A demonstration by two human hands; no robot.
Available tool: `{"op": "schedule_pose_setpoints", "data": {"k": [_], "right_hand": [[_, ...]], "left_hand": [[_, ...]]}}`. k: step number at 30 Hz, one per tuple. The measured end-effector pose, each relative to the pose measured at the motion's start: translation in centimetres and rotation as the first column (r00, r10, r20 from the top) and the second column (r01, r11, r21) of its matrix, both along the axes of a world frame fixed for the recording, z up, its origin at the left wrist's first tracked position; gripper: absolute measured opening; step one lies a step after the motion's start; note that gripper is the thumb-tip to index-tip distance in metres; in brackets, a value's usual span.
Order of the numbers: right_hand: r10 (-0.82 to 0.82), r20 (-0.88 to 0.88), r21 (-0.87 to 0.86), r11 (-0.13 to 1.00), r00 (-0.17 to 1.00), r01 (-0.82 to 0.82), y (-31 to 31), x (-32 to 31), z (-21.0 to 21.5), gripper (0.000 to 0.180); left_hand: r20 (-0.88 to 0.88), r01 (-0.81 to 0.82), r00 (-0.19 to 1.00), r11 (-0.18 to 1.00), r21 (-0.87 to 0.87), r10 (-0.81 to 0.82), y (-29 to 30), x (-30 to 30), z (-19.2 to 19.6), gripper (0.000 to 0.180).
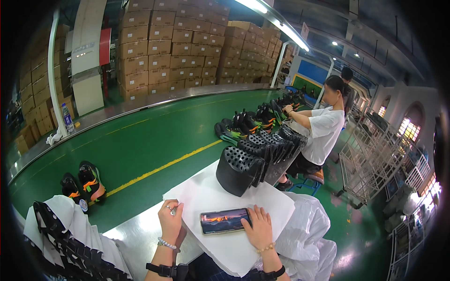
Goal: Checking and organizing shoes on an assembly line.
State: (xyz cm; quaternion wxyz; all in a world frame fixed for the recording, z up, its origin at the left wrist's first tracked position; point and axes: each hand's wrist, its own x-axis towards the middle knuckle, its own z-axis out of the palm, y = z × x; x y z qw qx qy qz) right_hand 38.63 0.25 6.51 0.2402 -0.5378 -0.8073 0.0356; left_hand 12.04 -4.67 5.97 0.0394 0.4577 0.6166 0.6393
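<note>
A smartphone (225, 220) lies flat with its screen lit, showing an orange and dark picture, on white paper sheets (201, 194). My right hand (258, 227) rests on the paper at the phone's right end. Its fingers are stretched out, and the thumb touches the screen. By the left edge of the paper, my left hand (170, 219) is closed with curled fingers. A small silvery bit shows at those fingers; whether it is a ring or a held thing is unclear. Black wedge-shaped pieces with round holes (239, 164) stand in a row beyond the phone.
A green conveyor belt (154, 136) carries black, orange and green shoes (91, 181). White paper and black dotted pieces (61, 229) pile at the left. Crumpled clear plastic (307, 229) hangs at the right. A seated co-worker (326, 129) handles shoes; wire racks (370, 154) stand behind.
</note>
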Motion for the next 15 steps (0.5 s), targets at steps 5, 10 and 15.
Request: {"op": "schedule_pose_setpoints", "data": {"k": [5,10,15], "right_hand": [[0.001,-0.002,0.018,1.0,1.0,-0.001,0.01,0.04,0.06,0.052],[0.0,0.002,0.007,1.0,1.0,0.0,0.08,0.0,-0.18,0.053],[-0.003,0.007,0.004,1.0,1.0,0.003,0.07,-0.01,-0.05,0.053]], "left_hand": [[0.019,0.023,1.0,1.0,0.013,-0.023,0.3,-0.09,-0.21,0.013],[-0.008,0.008,1.0,1.0,0.0,-0.008,0.2,-0.13,-0.1,0.015],[0.013,0.022,1.0,1.0,0.013,-0.022,0.3,-0.24,-0.37,0.017]]}}
